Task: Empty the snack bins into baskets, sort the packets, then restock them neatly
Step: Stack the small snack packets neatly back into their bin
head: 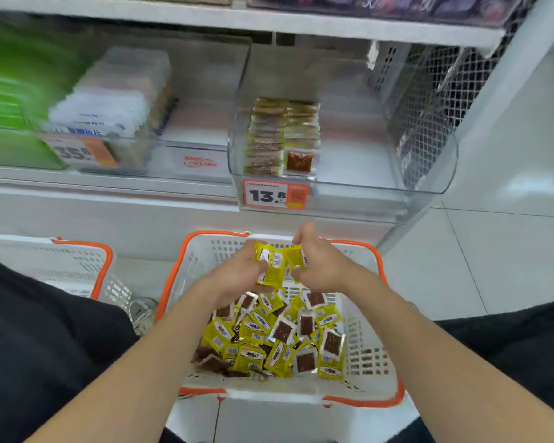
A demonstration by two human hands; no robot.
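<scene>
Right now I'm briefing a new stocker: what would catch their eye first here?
Left hand and right hand grip a bunch of yellow packets together above the middle basket. A loose heap of packets lies in that basket below them. On the shelf above, a clear bin tagged 13.8 holds neat rows at its left.

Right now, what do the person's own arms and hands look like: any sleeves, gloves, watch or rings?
Both arms are bare up to the frame's lower edge: no sleeves show. The left hand and right hand wear no gloves, and no watch, bracelet or ring is visible on either. The only clothing in view is black fabric on either side of the arms.
</scene>
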